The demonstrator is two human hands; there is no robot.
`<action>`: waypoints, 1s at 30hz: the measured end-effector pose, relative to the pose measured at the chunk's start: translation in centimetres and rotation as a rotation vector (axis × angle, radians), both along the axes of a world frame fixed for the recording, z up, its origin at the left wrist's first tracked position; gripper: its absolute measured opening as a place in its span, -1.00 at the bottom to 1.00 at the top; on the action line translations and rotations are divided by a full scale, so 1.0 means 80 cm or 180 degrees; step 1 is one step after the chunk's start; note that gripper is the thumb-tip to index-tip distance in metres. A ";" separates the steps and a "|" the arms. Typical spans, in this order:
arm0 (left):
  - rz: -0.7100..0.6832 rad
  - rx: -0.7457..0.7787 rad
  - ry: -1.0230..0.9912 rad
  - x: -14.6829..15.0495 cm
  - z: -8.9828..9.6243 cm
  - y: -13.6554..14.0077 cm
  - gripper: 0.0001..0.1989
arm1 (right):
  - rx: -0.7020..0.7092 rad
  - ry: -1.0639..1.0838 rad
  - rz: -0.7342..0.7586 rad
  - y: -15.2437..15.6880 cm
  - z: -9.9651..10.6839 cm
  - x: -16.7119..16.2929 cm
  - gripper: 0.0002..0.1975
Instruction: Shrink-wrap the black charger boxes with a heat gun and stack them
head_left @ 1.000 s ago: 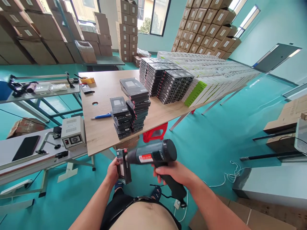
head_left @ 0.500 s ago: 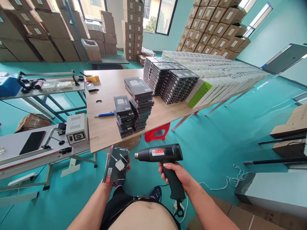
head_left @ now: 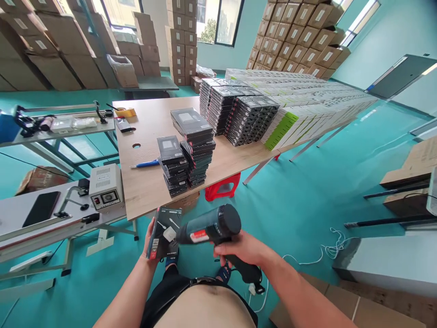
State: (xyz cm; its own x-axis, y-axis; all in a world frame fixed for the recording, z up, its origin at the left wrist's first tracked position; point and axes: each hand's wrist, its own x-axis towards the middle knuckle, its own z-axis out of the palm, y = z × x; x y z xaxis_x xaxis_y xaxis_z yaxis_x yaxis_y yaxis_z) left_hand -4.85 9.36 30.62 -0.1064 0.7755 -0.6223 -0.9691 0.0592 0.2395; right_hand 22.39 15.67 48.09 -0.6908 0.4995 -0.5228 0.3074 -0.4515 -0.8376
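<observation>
My left hand grips a black retail box with a white charger and cable printed on its front. It is held in front of the table edge, face toward me. In my right hand is a black heat gun with a red and white label, my fingers wrapped round its handle. The nozzle points at the box and covers part of its right side; whether it touches cannot be seen. Two uneven stacks of similar black boxes stand on the wooden table just beyond.
Bundled black boxes and long rows of white cartons fill the table's far side. A blue pen-like tool and yellow tape lie at left. A red stool stands under the table; a white cable trails on the floor.
The heat gun has swung left and turned, bringing its nozzle from beside the box to in front of it. The box stays almost in place; the view has shifted slightly.
</observation>
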 end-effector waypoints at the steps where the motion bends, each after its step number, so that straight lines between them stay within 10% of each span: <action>1: -0.0141 0.0084 -0.0012 -0.003 -0.001 0.000 -0.57 | 0.0068 -0.0044 -0.0252 0.000 -0.002 0.000 -0.66; 4: -0.0301 0.0265 -0.0057 -0.009 -0.001 -0.001 -0.54 | 0.0031 -0.0022 -0.0424 -0.001 -0.003 -0.002 -0.65; 9: -0.0347 0.0576 -0.0124 -0.010 -0.001 -0.002 -0.40 | 0.0066 0.0024 0.0567 -0.004 0.008 -0.001 -0.80; 14: -0.0291 0.0514 -0.0098 -0.009 -0.010 -0.002 -0.48 | 0.0127 -0.0070 -0.0636 0.001 0.001 -0.022 -0.67; 19: -0.0226 0.0663 0.0030 -0.004 -0.005 0.000 -0.45 | 0.0011 0.0180 0.0460 0.001 0.015 -0.016 -0.76; 24: 0.0739 0.0449 0.0289 -0.001 0.000 0.012 -0.50 | -0.0053 -0.0127 -0.0716 -0.002 -0.009 0.019 -0.67; 30: 0.1047 0.0258 0.0277 0.003 0.002 0.024 -0.46 | -0.0359 0.0444 -0.0662 -0.017 -0.022 0.014 -0.62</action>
State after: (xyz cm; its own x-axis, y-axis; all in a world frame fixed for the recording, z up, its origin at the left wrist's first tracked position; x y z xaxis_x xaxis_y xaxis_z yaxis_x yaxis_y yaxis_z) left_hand -4.62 11.27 30.81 -0.4088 0.7375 -0.5376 -0.9089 -0.2756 0.3131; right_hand 23.51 14.30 46.32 -0.6487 0.5821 -0.4903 0.0836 -0.5858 -0.8061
